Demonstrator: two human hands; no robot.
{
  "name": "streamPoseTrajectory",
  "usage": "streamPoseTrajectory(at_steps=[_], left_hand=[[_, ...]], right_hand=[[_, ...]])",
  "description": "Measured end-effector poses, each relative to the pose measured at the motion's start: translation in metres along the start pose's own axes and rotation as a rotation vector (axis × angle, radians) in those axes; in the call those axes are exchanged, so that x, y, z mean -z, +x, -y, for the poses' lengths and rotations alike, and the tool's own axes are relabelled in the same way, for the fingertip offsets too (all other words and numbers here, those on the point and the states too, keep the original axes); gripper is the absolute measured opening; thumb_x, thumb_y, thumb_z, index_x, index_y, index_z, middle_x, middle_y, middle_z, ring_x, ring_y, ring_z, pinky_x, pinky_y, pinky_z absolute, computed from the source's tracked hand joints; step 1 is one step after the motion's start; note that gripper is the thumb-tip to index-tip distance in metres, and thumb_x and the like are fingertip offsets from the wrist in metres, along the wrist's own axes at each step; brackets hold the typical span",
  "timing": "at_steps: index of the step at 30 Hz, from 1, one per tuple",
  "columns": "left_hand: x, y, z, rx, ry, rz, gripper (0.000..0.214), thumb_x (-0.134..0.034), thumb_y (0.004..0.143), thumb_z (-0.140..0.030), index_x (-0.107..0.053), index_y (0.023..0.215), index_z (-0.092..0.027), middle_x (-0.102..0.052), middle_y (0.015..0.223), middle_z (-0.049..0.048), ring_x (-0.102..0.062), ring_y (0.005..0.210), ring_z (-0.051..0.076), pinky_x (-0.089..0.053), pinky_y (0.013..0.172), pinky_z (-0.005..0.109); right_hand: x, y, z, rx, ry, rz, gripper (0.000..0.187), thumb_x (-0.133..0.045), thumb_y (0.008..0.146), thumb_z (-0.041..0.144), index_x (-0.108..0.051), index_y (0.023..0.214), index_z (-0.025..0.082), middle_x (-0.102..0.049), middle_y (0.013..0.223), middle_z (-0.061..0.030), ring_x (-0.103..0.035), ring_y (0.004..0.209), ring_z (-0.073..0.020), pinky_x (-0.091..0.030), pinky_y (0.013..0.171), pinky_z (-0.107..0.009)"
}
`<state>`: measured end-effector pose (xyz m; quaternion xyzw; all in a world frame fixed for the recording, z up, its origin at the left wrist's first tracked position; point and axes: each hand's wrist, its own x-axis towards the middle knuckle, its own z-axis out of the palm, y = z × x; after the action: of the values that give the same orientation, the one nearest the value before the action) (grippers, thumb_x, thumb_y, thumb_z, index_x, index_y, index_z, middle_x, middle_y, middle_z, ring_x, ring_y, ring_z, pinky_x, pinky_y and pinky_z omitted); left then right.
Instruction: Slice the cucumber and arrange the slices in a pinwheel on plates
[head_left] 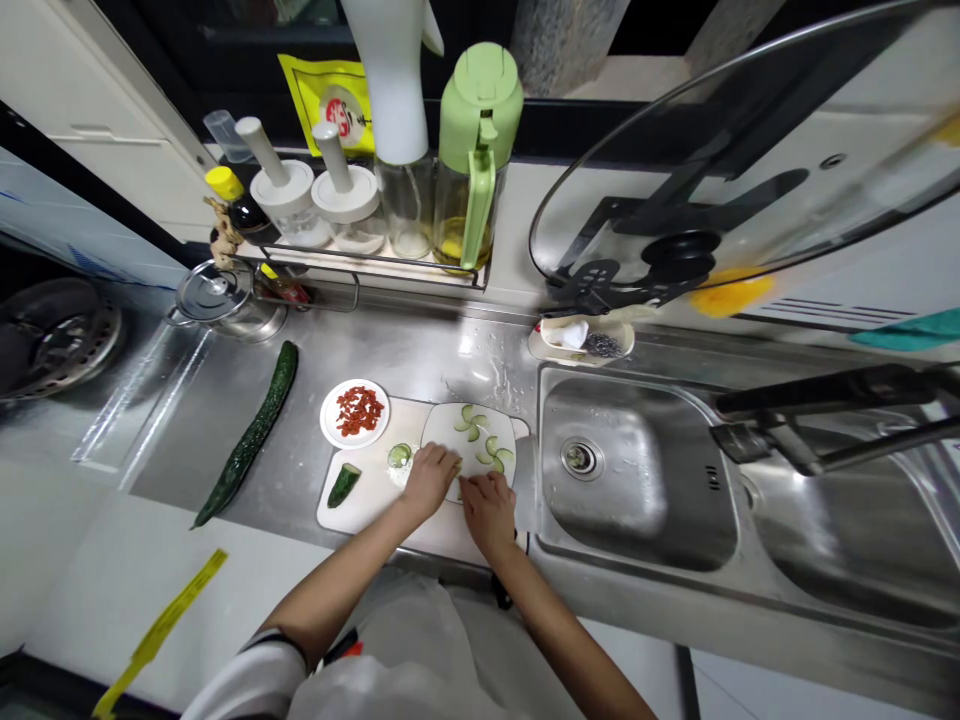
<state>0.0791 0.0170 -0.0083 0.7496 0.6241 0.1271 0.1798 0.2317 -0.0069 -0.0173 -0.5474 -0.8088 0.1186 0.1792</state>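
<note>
My left hand (433, 478) reaches over the near left edge of a white square plate (437, 425), fingertips pinched on what looks like a thin cucumber slice. Close beside it, my right hand (489, 508) is curled at the plate's near edge with its fingers together; what they hold is hidden. On the plate, thin cucumber slices (471, 422) lie fanned in curved groups. The plate rests on a pale cutting board (352, 515). Left of my left hand are a few round cucumber slices (399, 455) and a cut cucumber piece (343, 485).
A round white plate (325, 420) holds small red pieces. A whole cucumber (255, 437) lies on the steel counter at left, near a lidded pot (255, 318). The sink (637, 480) is at right. Jars and a green-lidded oil bottle (480, 110) stand on a rack behind.
</note>
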Motion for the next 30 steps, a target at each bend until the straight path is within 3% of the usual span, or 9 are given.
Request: streamPoseTrajectory(at_steps=[13,20,26,30], left_hand=[[-0.001,-0.001,0.001,0.001,-0.015,0.007,0.013,-0.051,0.089,-0.026,-0.062,0.094,-0.02,-0.06,0.089,0.0059,-0.049,0.09,0.021,-0.037,0.077,0.035],[0.015,-0.002,0.002,0.026,-0.099,-0.061,0.02,-0.045,0.092,-0.026,-0.063,0.092,-0.019,-0.062,0.086,0.0061,-0.051,0.088,0.02,-0.039,0.08,0.034],[0.036,-0.019,0.031,0.194,-0.161,-0.233,0.02,-0.044,0.09,-0.019,-0.062,0.1,-0.018,-0.064,0.096,0.0081,-0.054,0.091,0.02,-0.043,0.084,0.035],[0.039,-0.038,0.057,0.366,-0.155,-0.287,0.024,-0.048,0.083,-0.016,-0.061,0.104,-0.016,-0.064,0.098,0.0102,-0.057,0.094,0.023,-0.045,0.086,0.038]], right_hand=[[0.004,0.001,0.0,-0.007,0.005,0.055,0.019,-0.059,0.084,0.018,-0.07,0.096,0.027,-0.066,0.088,-0.0032,-0.043,0.101,-0.0232,-0.028,0.074,-0.033],[0.011,0.001,-0.004,-0.048,0.076,0.072,0.023,-0.052,0.088,0.022,-0.07,0.102,0.026,-0.067,0.091,-0.0044,-0.045,0.103,-0.0228,-0.032,0.077,-0.033],[0.013,-0.001,-0.01,-0.071,0.11,0.057,0.024,-0.051,0.088,0.021,-0.07,0.102,0.026,-0.067,0.092,-0.0036,-0.046,0.104,-0.0231,-0.033,0.077,-0.032],[0.014,-0.004,-0.01,-0.068,0.129,0.051,0.023,-0.05,0.089,0.022,-0.07,0.1,0.026,-0.067,0.089,-0.0034,-0.047,0.102,-0.023,-0.034,0.079,-0.032]])
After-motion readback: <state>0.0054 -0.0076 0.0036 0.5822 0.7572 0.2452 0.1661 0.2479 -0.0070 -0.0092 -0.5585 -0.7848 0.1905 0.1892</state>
